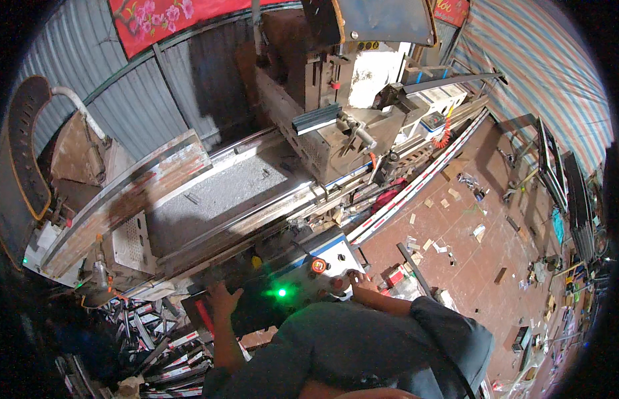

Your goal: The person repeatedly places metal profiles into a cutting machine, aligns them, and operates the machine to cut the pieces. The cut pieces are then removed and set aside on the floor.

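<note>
A dark control panel (335,253) with a white and blue right end lies in front of me. It carries a red mushroom-shaped button (318,266), a yellow button (257,261) and a bright green light (282,292). My left hand (223,300) is at the panel's left part, thumb spread from the fingers, holding nothing I can see. At the right end, my right hand (364,282) rests with loosely bent fingers against the panel, close to the red button. Whether its fingertips press a control is too small to tell.
A long saw-like machine (233,156) stretches across behind the panel, with a dark profile (316,120) on its right head. Offcuts (146,326) pile up at lower left. Scraps lie on the brown floor (462,246); dark frames (575,199) lean at far right.
</note>
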`<state>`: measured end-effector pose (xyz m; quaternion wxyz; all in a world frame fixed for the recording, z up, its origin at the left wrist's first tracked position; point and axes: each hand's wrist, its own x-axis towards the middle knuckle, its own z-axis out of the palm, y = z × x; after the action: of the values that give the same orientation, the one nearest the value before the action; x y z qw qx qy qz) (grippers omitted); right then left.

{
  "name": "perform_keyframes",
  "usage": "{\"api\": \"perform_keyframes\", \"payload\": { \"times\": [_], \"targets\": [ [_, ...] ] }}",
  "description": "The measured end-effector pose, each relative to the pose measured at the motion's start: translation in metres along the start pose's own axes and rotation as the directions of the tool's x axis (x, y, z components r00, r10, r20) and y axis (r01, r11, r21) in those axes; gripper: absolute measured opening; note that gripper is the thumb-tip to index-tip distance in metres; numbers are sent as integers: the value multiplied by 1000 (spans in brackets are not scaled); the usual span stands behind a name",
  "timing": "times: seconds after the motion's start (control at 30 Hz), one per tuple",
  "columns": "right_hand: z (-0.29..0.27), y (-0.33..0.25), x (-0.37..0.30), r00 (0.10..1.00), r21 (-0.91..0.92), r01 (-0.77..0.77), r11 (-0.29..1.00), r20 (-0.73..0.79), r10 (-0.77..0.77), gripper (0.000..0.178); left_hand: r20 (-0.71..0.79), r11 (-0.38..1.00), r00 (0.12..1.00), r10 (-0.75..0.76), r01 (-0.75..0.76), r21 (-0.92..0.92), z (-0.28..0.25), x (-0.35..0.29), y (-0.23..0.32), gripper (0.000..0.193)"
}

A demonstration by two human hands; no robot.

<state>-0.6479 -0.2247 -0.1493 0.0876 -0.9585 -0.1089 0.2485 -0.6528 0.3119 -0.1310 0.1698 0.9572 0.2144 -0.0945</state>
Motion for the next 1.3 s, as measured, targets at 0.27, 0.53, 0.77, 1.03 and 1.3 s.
{"api": "perform_keyframes", "payload": {
  "times": [0.27, 0.53, 0.77, 1.03, 1.3],
  "targets": [
    [18, 10, 7, 998, -150, 43, 988, -28, -47, 90, 39, 1000, 999, 20, -19, -10, 3, -6, -2, 97],
    [3, 4, 9, 1000, -129, 3, 992, 25, 0, 92, 143, 999, 989, -36, 36, 5, -12, 4, 2, 97],
    [4, -2, 9, 998, -113, -55, 992, 34, 59, 91, 131, 1000, 991, -23, 22, 9, -13, 0, 8, 100],
    [-3, -5, 6, 996, -111, -69, 991, 41, 73, 89, 160, 1000, 987, -1, 6, -31, -7, 3, -6, 102],
    [-7, -4, 8, 997, -106, -49, 993, 57, 55, 92, 173, 999, 984, -33, 34, -3, 2, 14, -12, 103]
  ]
}}
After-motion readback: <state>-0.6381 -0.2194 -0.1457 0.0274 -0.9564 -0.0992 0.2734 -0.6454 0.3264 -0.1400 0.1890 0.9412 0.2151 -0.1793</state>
